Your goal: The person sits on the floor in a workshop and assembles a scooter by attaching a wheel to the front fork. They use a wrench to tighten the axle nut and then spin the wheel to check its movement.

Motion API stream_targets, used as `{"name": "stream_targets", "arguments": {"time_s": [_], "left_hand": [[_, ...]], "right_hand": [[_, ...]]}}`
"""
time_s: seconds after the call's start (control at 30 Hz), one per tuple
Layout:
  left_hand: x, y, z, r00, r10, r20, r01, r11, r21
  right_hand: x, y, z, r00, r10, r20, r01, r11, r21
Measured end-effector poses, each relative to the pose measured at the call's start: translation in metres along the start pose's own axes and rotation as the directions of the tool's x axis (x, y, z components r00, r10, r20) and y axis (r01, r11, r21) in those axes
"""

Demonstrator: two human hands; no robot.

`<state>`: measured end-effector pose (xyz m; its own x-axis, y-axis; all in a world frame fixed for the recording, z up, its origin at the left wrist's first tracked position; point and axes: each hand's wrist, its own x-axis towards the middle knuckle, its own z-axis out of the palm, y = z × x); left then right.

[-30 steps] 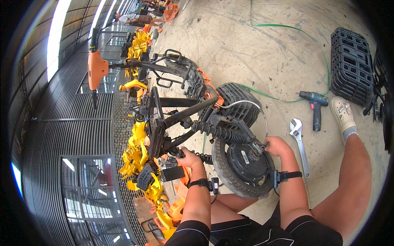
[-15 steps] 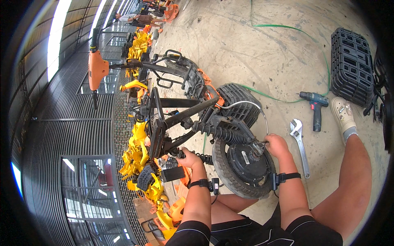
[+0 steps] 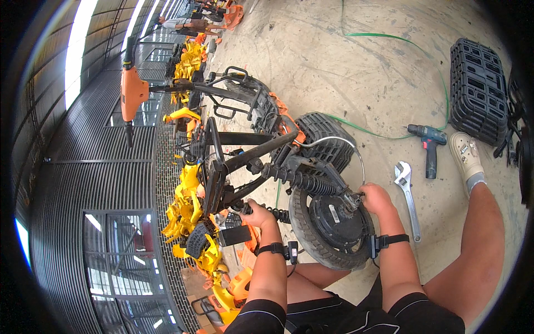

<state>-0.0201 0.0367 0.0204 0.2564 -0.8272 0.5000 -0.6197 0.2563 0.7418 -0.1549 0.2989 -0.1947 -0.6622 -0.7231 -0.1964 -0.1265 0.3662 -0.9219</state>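
Observation:
A stripped electric bike frame (image 3: 250, 152) lies in front of me, its hub-motor rear wheel (image 3: 331, 234) close to my knees. My left hand (image 3: 258, 215) is closed around the upper end of the far shock absorber (image 3: 282, 216), beside the frame. At the wheel's axle (image 3: 351, 201), my right hand (image 3: 377, 199) has its fingers pinched together near the end of a grey cable (image 3: 334, 138). Whatever sits between those fingertips is hidden. A second coil shock absorber (image 3: 311, 183) runs from the frame to the axle.
On the concrete floor to the right lie an adjustable wrench (image 3: 407, 196) and a cordless drill (image 3: 428, 147). Black plastic crates stand at the right (image 3: 477, 83) and behind the wheel (image 3: 328, 139). A green strap (image 3: 384, 35) trails across the floor. Yellow body panels (image 3: 186, 206) are piled left.
Almost nothing differs. Both hands keep their places on the bike, and the view has shifted very slightly.

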Motion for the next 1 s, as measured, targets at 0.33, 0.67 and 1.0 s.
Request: {"name": "stream_targets", "arguments": {"time_s": [0.33, 0.67, 1.0], "left_hand": [[0.039, -0.059, 0.013, 0.996, 0.055, -0.066, -0.063, 0.99, -0.129], [0.005, -0.014, 0.009, 0.999, 0.007, -0.039, -0.012, 0.991, -0.134], [0.013, -0.03, 0.012, 0.995, 0.073, -0.072, -0.077, 0.995, -0.063]], "right_hand": [[0.01, -0.003, -0.015, 0.941, 0.079, 0.33, -0.107, 0.992, 0.069], [0.011, 0.005, -0.016, 0.977, 0.097, 0.192, -0.119, 0.987, 0.108], [0.006, -0.001, -0.023, 0.987, 0.039, 0.155, -0.056, 0.993, 0.104]]}}
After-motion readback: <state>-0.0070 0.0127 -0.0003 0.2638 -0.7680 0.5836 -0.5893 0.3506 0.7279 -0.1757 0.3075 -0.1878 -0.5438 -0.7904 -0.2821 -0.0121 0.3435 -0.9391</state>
